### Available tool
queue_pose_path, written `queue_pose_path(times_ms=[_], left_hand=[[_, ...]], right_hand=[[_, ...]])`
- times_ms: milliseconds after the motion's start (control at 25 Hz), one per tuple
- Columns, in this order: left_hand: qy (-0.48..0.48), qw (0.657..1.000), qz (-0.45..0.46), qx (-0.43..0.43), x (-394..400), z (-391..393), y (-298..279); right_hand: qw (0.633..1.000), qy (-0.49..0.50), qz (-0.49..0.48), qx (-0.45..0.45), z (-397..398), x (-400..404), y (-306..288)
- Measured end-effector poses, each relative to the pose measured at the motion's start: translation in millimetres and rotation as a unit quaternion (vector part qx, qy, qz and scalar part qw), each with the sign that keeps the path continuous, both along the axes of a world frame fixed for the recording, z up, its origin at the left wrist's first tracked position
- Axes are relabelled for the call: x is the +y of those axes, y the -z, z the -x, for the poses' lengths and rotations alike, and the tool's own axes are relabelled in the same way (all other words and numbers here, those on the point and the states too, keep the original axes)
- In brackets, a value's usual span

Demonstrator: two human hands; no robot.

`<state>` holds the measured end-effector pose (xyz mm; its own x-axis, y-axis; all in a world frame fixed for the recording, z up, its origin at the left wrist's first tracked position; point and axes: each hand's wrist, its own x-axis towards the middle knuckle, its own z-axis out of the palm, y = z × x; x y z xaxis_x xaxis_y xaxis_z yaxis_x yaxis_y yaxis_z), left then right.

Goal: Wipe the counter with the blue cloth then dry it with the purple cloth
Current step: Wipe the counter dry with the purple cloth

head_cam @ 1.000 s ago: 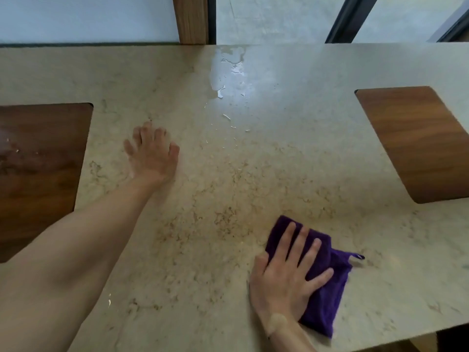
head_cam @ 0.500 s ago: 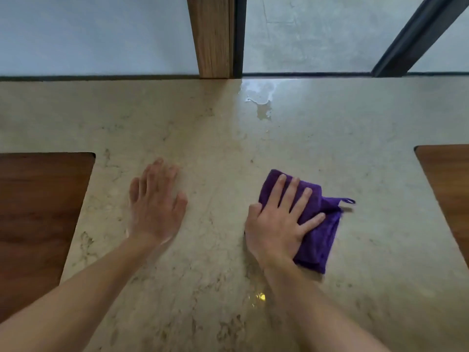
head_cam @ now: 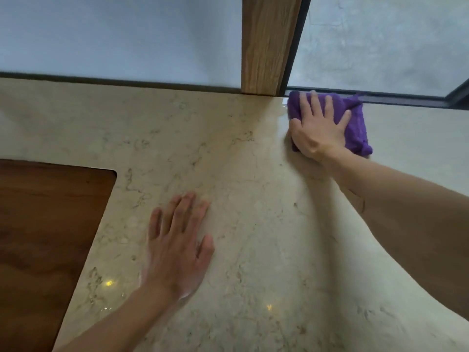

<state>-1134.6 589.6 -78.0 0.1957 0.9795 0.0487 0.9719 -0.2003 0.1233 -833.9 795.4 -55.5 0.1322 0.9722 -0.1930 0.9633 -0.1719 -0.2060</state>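
The counter [head_cam: 228,153] is pale beige stone with faint brown veins, glossy enough to catch small light spots near me. A dark wood panel [head_cam: 45,224] is set into it on my left. My left hand [head_cam: 175,252] lies flat on the stone, fingers spread. At the far edge, just right of the wooden post [head_cam: 269,44], my right hand [head_cam: 317,130] presses the purple cloth [head_cam: 355,123] onto the counter.

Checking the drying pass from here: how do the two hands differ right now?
The right hand presses the purple cloth at the counter's back edge; the left hand lies bare on the stone. The right arm reaches far out, while the left hand rests nearer the body, beside the wood inset. Both lie palm down, fingers spread.
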Motion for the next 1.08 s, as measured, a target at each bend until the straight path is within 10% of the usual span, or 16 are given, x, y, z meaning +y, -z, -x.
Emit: queue_pose_path(times_ms=[400, 1080], left_hand=[[-0.012, 1.000, 0.024, -0.008, 2.9, 0.1, -2.6], [0.018, 0.990, -0.005, -0.142, -99.3, 68.4, -25.0]], right_hand=[[0.969, -0.242, -0.007, -0.040, 20.1, -102.2, -3.6], [0.989, -0.139, -0.006, -0.046, 102.9, -575.6, 0.6]])
